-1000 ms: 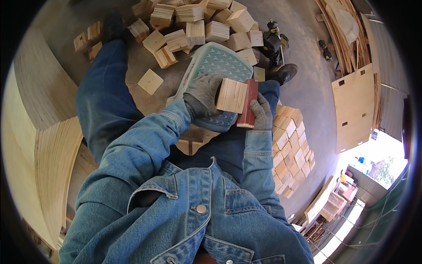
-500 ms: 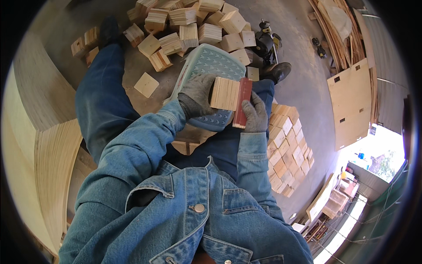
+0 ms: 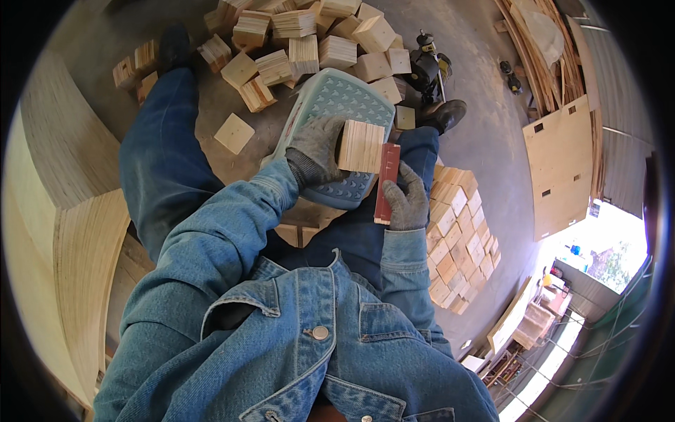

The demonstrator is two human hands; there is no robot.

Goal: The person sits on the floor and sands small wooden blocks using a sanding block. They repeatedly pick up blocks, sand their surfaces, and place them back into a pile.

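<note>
Left hand (image 3: 316,146), gloved, grips a plywood block (image 3: 361,146). Right hand (image 3: 406,202), gloved, holds a dark red sanding block (image 3: 386,183) pressed against the plywood block's 3 o'clock edge. Both sit above a teal plastic stool (image 3: 336,105). Loose wooden blocks (image 3: 295,42) lie at 12 o'clock; stacked blocks (image 3: 457,239) at 4 o'clock.

The person wears a faded blue denim jacket (image 3: 302,337) with a folded collar, paler stitched seams and round metal snap buttons (image 3: 320,333). Below the jacket's hem come darker blue jeans (image 3: 158,162), ending in dark shoes. Beyond the jacket's cuffs, both hands wear grey knit gloves (image 3: 316,144).
</note>
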